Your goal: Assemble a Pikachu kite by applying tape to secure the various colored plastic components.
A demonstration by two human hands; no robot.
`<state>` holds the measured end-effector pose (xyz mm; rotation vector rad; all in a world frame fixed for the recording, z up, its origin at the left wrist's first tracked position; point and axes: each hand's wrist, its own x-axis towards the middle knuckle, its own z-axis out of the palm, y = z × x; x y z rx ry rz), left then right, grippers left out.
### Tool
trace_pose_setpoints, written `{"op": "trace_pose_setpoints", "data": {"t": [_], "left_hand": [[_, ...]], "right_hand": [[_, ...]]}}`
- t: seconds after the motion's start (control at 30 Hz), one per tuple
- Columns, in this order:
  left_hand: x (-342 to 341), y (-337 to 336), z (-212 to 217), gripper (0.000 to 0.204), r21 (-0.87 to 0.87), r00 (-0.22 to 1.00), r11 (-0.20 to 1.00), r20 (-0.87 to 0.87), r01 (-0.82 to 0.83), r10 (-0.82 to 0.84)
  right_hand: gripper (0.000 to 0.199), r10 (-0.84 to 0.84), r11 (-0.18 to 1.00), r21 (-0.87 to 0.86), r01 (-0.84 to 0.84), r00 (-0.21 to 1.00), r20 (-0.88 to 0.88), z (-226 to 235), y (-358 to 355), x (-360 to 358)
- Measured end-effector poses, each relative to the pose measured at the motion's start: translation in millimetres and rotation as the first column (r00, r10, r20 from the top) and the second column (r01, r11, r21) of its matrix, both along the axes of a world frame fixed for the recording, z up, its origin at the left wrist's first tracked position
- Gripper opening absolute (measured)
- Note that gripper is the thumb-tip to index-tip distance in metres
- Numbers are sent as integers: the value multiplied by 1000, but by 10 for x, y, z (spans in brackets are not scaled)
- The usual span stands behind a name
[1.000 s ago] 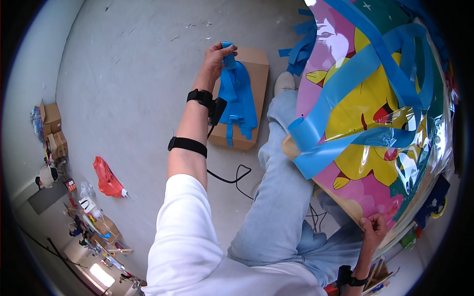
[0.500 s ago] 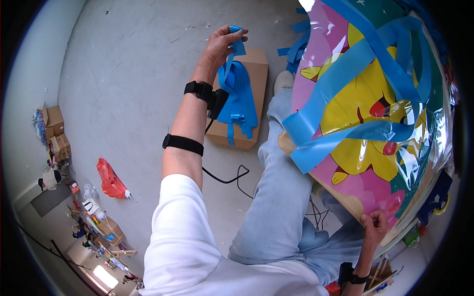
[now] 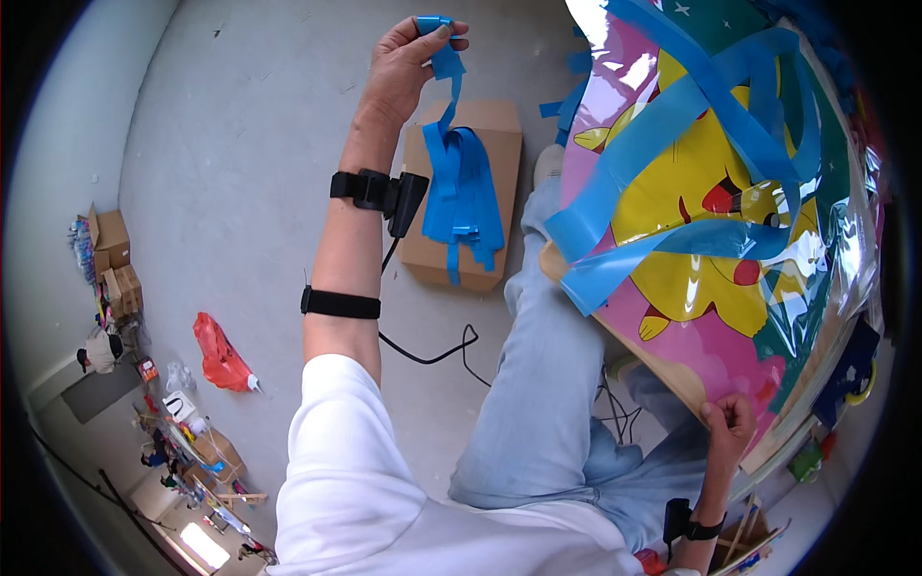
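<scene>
Raised at the top centre, my left hand (image 3: 396, 72) pinches the end of a blue plastic strip (image 3: 448, 65). This strip hangs down to a folded bundle of blue strips (image 3: 459, 192) lying on a brown cardboard box (image 3: 417, 257) on the floor. My right hand (image 3: 732, 427) is at the near edge of a low table, its fingers curled; what they hold, if anything, is hidden. A printed cover (image 3: 663, 288) with a yellow cartoon figure and clear film lies over the tabletop. Looped across it is a wide blue strip (image 3: 642, 168).
A red plastic bag (image 3: 221, 353) lies on the floor at the left. Cardboard boxes (image 3: 111, 238) and clutter line the left wall. A black cable (image 3: 427, 359) runs from my left arm band past my leg. More blue strips (image 3: 570, 104) hang by the table's far left side.
My left hand has moved up and to the left, drawing the strip out longer from the bundle. My right hand stays at the table edge.
</scene>
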<state>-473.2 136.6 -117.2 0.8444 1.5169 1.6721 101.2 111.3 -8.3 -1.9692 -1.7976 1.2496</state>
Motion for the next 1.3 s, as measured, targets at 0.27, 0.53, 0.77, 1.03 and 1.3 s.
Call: {"op": "trace_pose_setpoints", "data": {"t": [0.27, 0.53, 0.77, 1.03, 1.3], "left_hand": [[528, -262, 1466, 15, 263, 958, 921, -66, 288, -280], [2119, -614, 2831, 23, 354, 812, 733, -192, 581, -552], [3524, -695, 3350, 23, 152, 456, 458, 48, 876, -889], [4133, -191, 3178, 27, -47, 421, 420, 10, 906, -907], [4316, 693, 2903, 26, 139, 539, 581, 250, 802, -804]], "right_hand": [[16, 48, 998, 40, -46, 998, -49, 9, -2, 22], [39, 284, 897, 424, -125, 898, -336, 737, -16, -192], [61, 578, 714, 698, -46, 602, -551, 1640, -147, -406], [9, 274, 930, 363, 49, 566, -778, 1309, -217, 749], [10, -135, 893, 166, 417, 602, -787, 813, -382, 1840]]}}
